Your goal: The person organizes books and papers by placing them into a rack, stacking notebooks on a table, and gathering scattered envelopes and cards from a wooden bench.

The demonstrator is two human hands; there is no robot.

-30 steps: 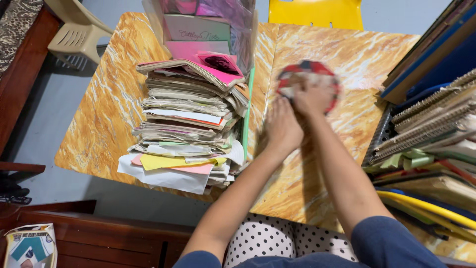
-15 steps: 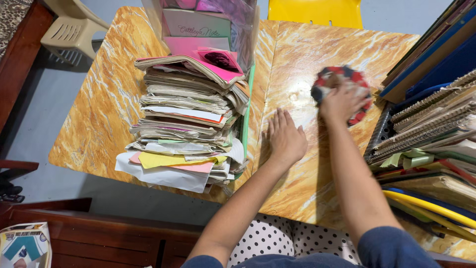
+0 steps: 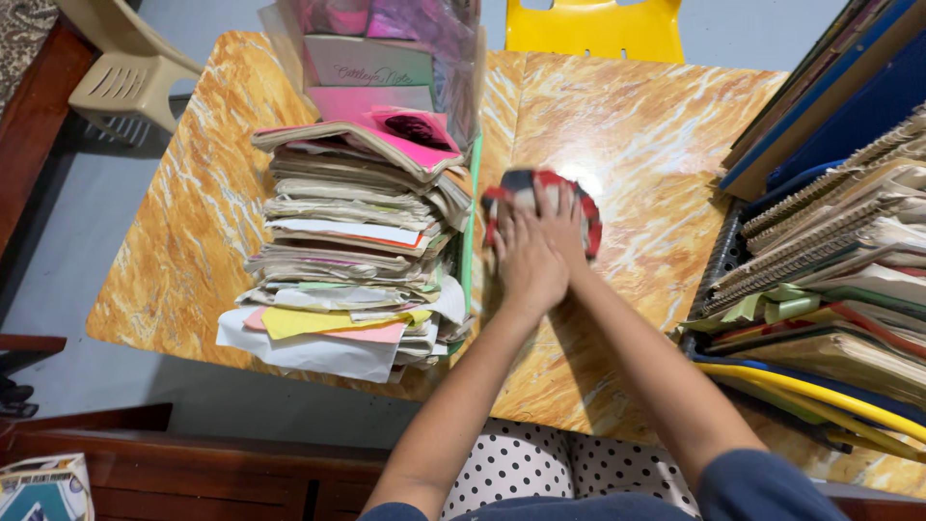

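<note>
A round cloth [image 3: 540, 193], patterned in red, dark and white, lies on the orange marbled table [image 3: 656, 145] just right of the paper stack. My right hand [image 3: 562, 230] presses down on the cloth and holds it. My left hand [image 3: 524, 268] lies flat right beside it, fingers apart, with its fingertips at the cloth's left edge. The two hands partly overlap. Both forearms reach in from the bottom of the view, over my dotted lap.
A tall, ragged stack of papers and folders [image 3: 357, 241] stands left of the hands, with a clear bag of pink books [image 3: 386, 58] behind it. Spiral notebooks and folders [image 3: 830, 251] crowd the right edge. A yellow chair [image 3: 593, 29] and a beige chair [image 3: 125, 72] stand beyond.
My right hand swept the cloth from the table's middle out to the right, then back left to beside the paper stack. My left hand stayed flat on the table and now meets the right.
</note>
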